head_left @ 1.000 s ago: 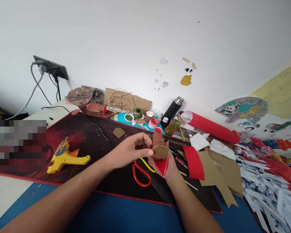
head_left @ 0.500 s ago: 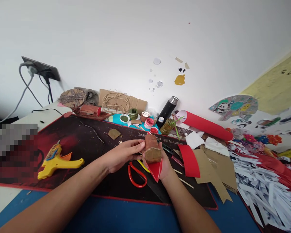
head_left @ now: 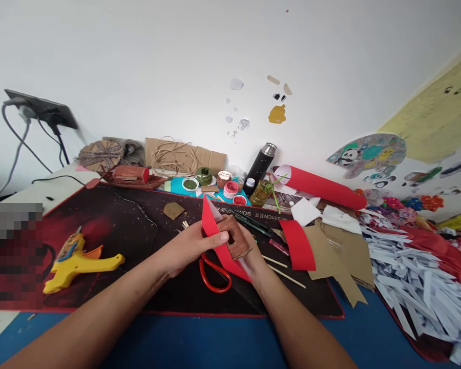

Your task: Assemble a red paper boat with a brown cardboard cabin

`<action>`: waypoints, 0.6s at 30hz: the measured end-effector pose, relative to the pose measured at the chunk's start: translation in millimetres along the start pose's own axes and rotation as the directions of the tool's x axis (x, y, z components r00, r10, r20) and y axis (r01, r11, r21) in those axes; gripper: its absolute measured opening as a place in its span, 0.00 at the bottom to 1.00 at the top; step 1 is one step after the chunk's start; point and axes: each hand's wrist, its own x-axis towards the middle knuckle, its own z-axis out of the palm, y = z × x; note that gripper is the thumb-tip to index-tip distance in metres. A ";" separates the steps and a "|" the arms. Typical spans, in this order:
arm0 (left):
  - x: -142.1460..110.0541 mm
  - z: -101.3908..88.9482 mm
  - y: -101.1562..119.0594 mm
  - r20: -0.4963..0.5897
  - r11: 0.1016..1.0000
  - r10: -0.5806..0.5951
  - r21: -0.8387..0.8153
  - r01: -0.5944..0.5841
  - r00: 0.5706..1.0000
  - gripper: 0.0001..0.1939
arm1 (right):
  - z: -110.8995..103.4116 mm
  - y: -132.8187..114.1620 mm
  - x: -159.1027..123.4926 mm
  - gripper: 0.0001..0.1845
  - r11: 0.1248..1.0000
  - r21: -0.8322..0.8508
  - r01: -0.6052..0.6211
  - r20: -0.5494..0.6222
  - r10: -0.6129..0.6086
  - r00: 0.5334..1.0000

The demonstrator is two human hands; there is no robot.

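Note:
Both hands grip a small cardboard model boat [head_left: 218, 236], with a red ridged side turned to the camera and a brown curved piece with a square opening. My left hand [head_left: 188, 247] is closed on it from the left, thumb pressed at the brown piece's edge. Partly hidden behind the boat, my right hand [head_left: 255, 256] holds it from the right. Just under them lie red-handled scissors [head_left: 215, 288]. A dark green utility knife [head_left: 249, 221] is close behind my right hand. Two thin wooden sticks [head_left: 288, 277] rest to its right.
A yellow glue gun [head_left: 82, 263] lies at left. Paint pots [head_left: 230, 189], a black flask [head_left: 260, 164] and another brown boat [head_left: 130, 177] stand along the wall. At right are a red paper strip [head_left: 297, 245], cardboard pieces [head_left: 346, 251] and a heap of white paper strips [head_left: 415, 292].
The boat has been turned in both hands, so its red ridged side and the square opening now show instead of the flat end. The camera view has shifted slightly.

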 end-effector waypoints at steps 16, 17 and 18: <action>9.3 -24.0 21.7 -0.416 0.958 0.250 -0.024 -0.286 0.874 0.28 | -14.1 -16.0 -6.1 0.34 0.997 -0.040 0.068 0.048 -0.066 0.997; 9.8 -24.8 21.0 -0.419 0.958 0.261 0.002 -0.287 0.870 0.28 | -13.2 -16.2 -7.3 0.34 0.996 -0.059 0.073 0.082 -0.068 0.994; 10.3 -25.6 19.9 -0.419 0.959 0.269 0.027 -0.284 0.867 0.28 | -12.2 -16.2 -8.4 0.34 0.994 -0.077 0.080 0.112 -0.072 0.991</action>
